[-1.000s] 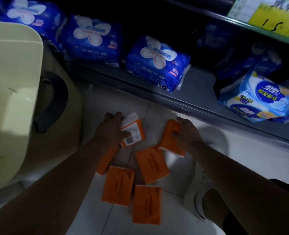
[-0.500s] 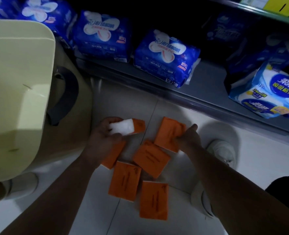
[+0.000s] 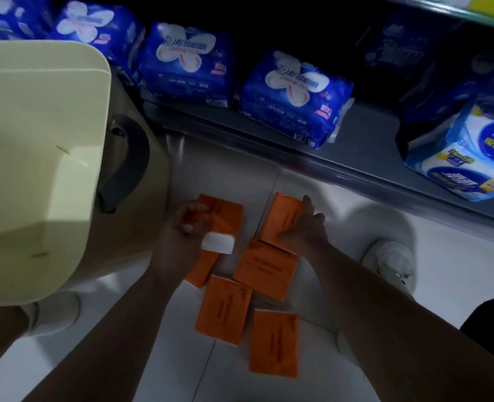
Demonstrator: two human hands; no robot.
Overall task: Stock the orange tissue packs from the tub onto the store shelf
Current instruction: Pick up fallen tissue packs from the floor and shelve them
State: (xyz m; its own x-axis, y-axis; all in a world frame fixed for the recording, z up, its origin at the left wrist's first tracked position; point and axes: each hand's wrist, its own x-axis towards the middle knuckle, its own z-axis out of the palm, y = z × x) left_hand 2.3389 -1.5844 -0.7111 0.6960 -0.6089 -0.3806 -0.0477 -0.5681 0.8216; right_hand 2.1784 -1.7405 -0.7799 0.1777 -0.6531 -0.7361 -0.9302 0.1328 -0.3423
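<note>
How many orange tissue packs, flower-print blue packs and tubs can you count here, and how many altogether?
Orange tissue packs: 6
Flower-print blue packs: 4
Tub: 1
Total: 11

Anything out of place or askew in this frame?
Yes: the orange tissue packs lie scattered on the floor at mixed angles, some touching, rather than on the shelf. The left hand grips one; the right hand touches another.
</note>
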